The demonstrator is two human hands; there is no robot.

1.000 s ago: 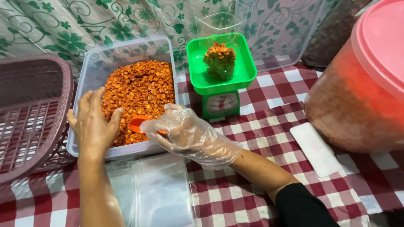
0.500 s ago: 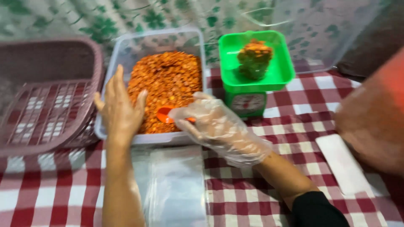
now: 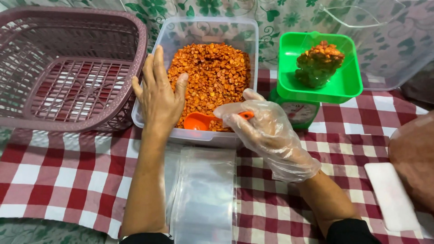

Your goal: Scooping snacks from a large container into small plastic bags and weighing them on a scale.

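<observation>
Change: compared with a second ago, we see our view has drawn closer, and our hands remain at the same tub
Left hand: our bare left hand [image 3: 158, 92] lies flat and open on the near rim of the clear tub [image 3: 205, 27]
Right hand: our gloved right hand [image 3: 266, 131] grips the orange scoop [image 3: 203, 120], its bowl resting in the orange kernels [image 3: 212, 77]
Scale: a filled bag [image 3: 318, 63] sits in the green scale tray [image 3: 339, 86]
Nearby: clear bags [image 3: 203, 190] lie just below the tub; a mauve basket [image 3: 68, 68] stands to the left
Meaning: we judge another scoop is under way
</observation>
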